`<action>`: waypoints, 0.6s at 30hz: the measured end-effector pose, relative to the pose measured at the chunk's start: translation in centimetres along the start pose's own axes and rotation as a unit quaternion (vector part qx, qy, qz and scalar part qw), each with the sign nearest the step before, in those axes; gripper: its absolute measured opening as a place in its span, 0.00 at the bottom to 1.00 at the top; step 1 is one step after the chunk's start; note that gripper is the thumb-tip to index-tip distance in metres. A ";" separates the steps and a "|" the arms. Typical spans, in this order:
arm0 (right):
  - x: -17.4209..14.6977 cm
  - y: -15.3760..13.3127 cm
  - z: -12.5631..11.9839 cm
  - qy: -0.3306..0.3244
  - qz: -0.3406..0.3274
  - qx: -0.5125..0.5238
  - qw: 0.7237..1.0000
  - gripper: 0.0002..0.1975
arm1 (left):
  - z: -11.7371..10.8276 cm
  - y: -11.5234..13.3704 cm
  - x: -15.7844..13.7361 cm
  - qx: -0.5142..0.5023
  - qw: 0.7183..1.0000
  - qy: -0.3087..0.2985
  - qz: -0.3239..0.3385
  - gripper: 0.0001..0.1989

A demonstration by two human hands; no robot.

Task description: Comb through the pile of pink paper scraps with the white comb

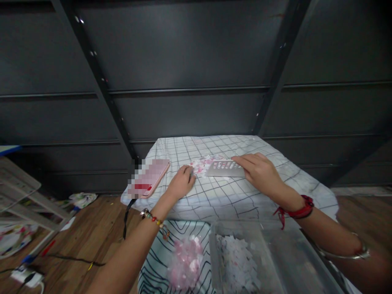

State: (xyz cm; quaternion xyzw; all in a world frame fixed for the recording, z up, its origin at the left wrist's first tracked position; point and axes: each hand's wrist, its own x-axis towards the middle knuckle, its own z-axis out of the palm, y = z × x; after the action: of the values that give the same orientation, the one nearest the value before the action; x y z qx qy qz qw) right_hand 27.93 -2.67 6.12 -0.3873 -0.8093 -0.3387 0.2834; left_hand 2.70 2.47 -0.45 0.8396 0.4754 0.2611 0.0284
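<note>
My right hand (260, 173) grips a pale flat board with rows of slots (225, 168) by its right end. The board is tilted over the cloth, and small pink and white bits show through some slots. Just behind and left of it lies a loose pile of pink and white flakes (200, 164). Beside that pile, my left hand (183, 181) rests on the checked cloth (211, 200), thumb apart from the bent fingers, with nothing visible in it. What the flakes are is too small to make out.
A phone (150, 179), partly pixelated, lies left with a black cable. Nearest me are a patterned tray (153, 261) holding pink packets (185, 261) and a clear plastic box (266, 261) with white pieces (237, 261). A dark panelled wall (190, 53) stands behind. A power strip (27, 277) sits on the floor.
</note>
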 end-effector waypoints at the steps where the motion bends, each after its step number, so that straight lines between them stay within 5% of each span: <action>1: 0.2 -0.3 0.1 -0.003 -0.003 0.001 1.000 0.17 | 0.0 0.1 0.0 -0.001 1.000 0.000 -0.003 0.16; 18: 0.6 -1.7 -1.4 -0.020 -0.014 0.018 1.000 0.18 | -0.2 0.3 -0.2 0.000 1.000 0.004 -0.021 0.13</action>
State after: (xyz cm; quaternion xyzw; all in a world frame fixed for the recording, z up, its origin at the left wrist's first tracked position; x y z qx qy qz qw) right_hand 26.51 -4.27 6.91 -0.3775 -0.8261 -0.3205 0.2691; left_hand 2.79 2.13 -0.29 0.8285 0.4931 0.2634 0.0323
